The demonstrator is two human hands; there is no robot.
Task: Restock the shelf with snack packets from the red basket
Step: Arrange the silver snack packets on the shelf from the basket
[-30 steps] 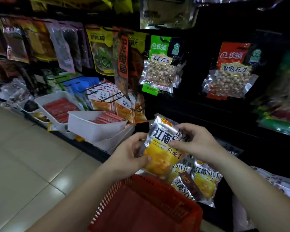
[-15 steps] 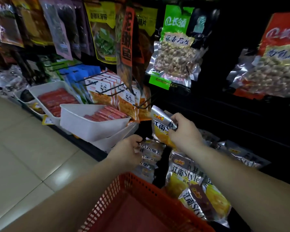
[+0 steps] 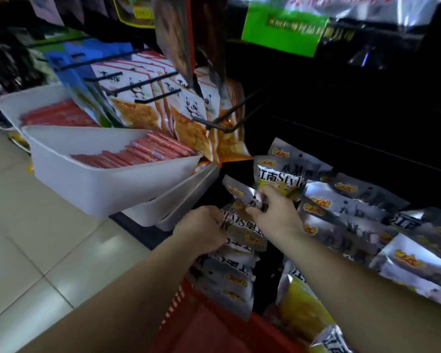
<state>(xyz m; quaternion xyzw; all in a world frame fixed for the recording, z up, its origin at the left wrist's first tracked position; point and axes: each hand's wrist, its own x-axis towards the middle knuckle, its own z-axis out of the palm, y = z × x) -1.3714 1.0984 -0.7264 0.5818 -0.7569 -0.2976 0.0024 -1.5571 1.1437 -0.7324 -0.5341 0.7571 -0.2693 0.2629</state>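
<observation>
two hands (image 3: 201,231) (image 3: 275,215) gripping silver packets (image 3: 242,225)

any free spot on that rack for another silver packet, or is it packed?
Free: the dark gap between the left hanging column of silver packets and the right-hand rows, and the bare black panel above them. Crowded: both hands at the column's top, the panda packets and white bins to the left.

The dark shelf (image 3: 341,138) carries silver snack packets (image 3: 346,200) overlapping in rows toward 3 o'clock. At 9 o'clock, white bins (image 3: 92,179) of red sausage sticks (image 3: 143,151) overhang the pale tiled floor (image 3: 36,245).
</observation>
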